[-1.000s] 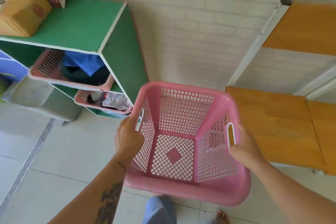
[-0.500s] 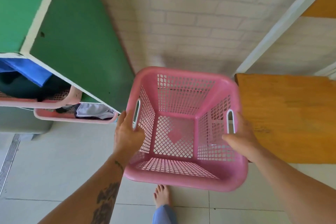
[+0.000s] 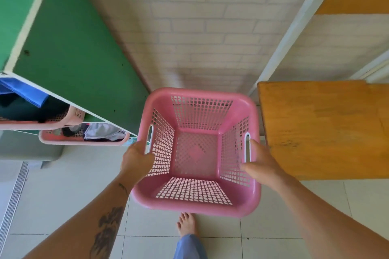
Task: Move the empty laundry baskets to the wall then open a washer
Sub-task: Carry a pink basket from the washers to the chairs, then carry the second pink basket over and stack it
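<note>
An empty pink laundry basket (image 3: 197, 206) with lattice walls is low in the gap between a green cabinet and an orange shelf, its far rim close to the white brick wall (image 3: 200, 33). My left hand (image 3: 136, 157) grips its left handle slot, thumb over the rim. My right hand (image 3: 263, 164) lies against the right handle slot, fingers outside the wall and thumb along the rim. No washer is in view.
The green cabinet (image 3: 69, 48) on the left holds two pink baskets (image 3: 84, 140) with clothes. An orange wooden shelf (image 3: 324, 128) with a white metal frame (image 3: 290, 27) stands on the right. My bare foot (image 3: 187, 225) is on the tiled floor under the basket. A floor drain (image 3: 14, 197) runs along the left.
I have stepped closer to the wall and lowered the basket into the gap between cabinet and shelf. Both hands stay at its handles.
</note>
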`<state>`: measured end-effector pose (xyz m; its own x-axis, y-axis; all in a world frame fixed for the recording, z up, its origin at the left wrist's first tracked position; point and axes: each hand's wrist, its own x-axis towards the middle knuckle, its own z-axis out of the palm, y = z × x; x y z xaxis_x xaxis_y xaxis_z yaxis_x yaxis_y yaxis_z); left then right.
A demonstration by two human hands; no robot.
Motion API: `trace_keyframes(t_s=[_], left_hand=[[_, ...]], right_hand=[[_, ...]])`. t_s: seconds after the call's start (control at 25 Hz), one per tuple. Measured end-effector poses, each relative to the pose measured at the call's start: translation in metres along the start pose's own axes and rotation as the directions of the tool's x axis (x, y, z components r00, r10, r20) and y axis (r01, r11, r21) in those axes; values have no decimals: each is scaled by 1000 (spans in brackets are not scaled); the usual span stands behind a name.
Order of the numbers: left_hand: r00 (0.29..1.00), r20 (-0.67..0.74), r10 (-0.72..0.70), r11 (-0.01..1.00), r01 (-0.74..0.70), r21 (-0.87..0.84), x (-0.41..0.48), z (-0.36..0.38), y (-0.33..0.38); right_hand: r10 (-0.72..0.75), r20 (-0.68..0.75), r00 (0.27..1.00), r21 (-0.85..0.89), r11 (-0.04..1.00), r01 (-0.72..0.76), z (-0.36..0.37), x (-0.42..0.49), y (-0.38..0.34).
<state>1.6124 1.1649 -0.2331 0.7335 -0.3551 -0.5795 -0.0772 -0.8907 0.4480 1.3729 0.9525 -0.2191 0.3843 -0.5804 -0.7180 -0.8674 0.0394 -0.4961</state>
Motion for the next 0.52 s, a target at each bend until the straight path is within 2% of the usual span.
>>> trace_keyframes(t_s=[0.08,0.24,0.36,0.52], left_hand=[[999,-24,-27,998,26,-51,-26,-6,25],[990,-91,104,992,-110,-62,-114,-3,90],[967,-133,218,973,-226,-52,-209,15,142],[927,-105,361,924,-370,-96,-348,63,204]], right_hand=[[-40,-6,999,23,999,40,-24,-34,-2],[-119,-87,989,10,993,120,-90,-115,23],[-183,-143,973,7,982,186,-140,-189,72],[-269,-260,927,20,959,284,-206,-293,149]])
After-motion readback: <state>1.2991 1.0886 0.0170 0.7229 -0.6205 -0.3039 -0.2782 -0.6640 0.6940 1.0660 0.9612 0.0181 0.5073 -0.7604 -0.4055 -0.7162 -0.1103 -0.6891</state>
